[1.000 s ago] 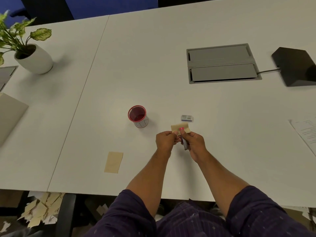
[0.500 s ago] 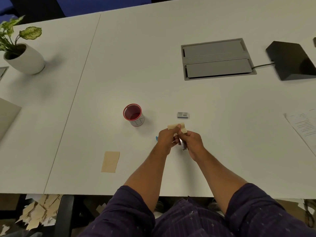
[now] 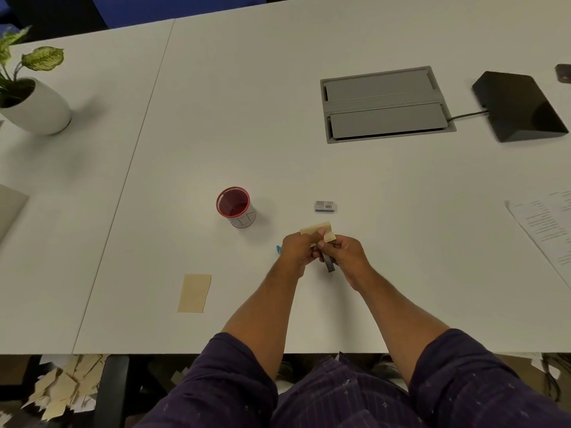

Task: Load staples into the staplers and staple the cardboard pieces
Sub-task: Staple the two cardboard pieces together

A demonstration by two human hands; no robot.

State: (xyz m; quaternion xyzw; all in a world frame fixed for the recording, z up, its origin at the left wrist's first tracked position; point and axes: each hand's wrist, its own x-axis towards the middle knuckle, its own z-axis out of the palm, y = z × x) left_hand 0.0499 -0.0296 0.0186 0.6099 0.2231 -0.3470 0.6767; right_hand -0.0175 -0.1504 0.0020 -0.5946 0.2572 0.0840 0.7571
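A small tan cardboard piece (image 3: 318, 230) is held above the white table (image 3: 278, 118), pinched by my left hand (image 3: 295, 250). My right hand (image 3: 346, 253) grips a dark, narrow stapler (image 3: 330, 264) whose front end is at the cardboard's near edge; the stapler's mouth is hidden by my fingers. A bit of blue (image 3: 278, 249) shows behind my left hand. A small grey staple box (image 3: 325, 206) lies just beyond the hands. A second tan cardboard piece (image 3: 194, 293) lies flat to the left.
A red-rimmed cup (image 3: 236, 206) stands left of the hands. A potted plant (image 3: 31, 97) is at far left, a grey cable hatch (image 3: 384, 105) and a black wedge-shaped device (image 3: 519, 106) at the back right, printed paper (image 3: 547, 223) at the right edge. Cardboard scraps (image 3: 61, 387) litter the floor.
Both hands with the cardboard and stapler stayed together and barely shifted on the table; the camera tilted slightly, so the scene sits a little lower and to the left.
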